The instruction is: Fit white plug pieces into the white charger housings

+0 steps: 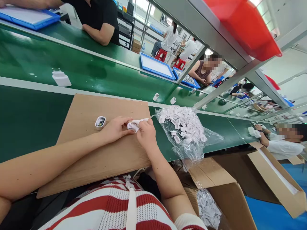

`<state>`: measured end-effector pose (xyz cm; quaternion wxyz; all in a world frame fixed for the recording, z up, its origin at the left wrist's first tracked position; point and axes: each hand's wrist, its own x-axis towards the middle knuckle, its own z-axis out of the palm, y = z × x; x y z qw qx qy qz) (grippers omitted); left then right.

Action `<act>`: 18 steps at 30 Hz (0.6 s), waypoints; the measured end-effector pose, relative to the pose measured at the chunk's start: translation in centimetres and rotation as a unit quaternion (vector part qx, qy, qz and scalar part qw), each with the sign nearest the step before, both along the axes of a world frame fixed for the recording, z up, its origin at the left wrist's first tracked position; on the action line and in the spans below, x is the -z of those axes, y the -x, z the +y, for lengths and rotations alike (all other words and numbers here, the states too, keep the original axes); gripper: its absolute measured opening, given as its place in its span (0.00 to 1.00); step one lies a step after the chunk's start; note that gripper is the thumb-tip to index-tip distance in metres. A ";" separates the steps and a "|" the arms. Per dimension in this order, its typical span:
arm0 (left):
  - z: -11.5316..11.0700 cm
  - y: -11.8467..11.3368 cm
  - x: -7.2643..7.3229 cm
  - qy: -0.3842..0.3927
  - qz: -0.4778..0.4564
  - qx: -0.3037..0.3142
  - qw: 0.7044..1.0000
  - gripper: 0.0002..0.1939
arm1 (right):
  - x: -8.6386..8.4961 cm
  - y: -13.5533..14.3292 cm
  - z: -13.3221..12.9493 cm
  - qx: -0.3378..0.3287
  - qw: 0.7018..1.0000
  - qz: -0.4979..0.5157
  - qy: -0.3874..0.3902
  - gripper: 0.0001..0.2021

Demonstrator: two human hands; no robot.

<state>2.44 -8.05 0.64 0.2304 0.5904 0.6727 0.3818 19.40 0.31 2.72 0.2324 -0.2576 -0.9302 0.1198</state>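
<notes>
As left hand (116,128) and right hand (147,134) pinch a casing (132,126), its length runs sideways.

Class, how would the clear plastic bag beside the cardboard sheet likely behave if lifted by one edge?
The clear plastic bag would probably sag and fold, since its film looks thin and crumpled. The white plastic parts heaped loosely there would likely shift or slide.

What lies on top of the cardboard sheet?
An open white casing with parts inside, beside the left hand. Whatever the left forearm covers on the cardboard sheet cannot be seen.
</notes>
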 end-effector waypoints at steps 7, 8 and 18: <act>0.1 0.5 0.5 -0.039 0.085 0.060 0.994 0.26 | -0.8 -0.2 -0.3 -0.009 0.999 -0.036 -0.003 0.14; 0.1 0.7 0.5 -0.041 0.113 0.076 0.990 0.25 | -0.9 -0.2 -0.4 -0.007 0.999 -0.039 0.005 0.15; 2.4 2.6 -4.7 0.087 0.222 0.050 0.970 0.23 | -0.7 -3.8 1.6 0.128 0.984 0.032 0.115 0.15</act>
